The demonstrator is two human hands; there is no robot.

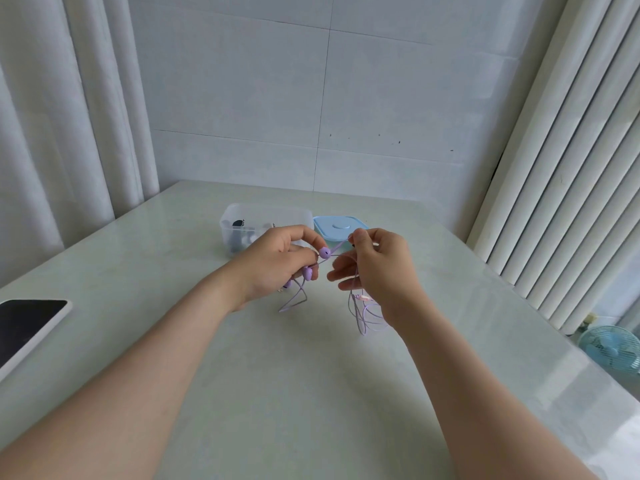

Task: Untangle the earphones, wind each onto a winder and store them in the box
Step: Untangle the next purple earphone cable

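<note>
**Earphones part-way through untangling, held above the table**

The lilac wired earphones hang between both hands over the pale table. The left hand curls its fingers round the two buds. One bud shows at the fingertips and the other sits lower against the palm, with a short loop of cable dangling below. The right hand pinches the cable between thumb and forefinger, its other fingers loosely spread. Several slack loops hang beneath it, and a short taut run of cable joins the two hands.

Judged progress is early. The cable looks partly sorted but not yet straight, nothing is wound, and no winder can be identified with certainty. The clear box stands behind the hands, holding dark items too small to name. The blue lid lies just beside it, so the box appears ready for storing. Winding and storing are not yet done.
</note>
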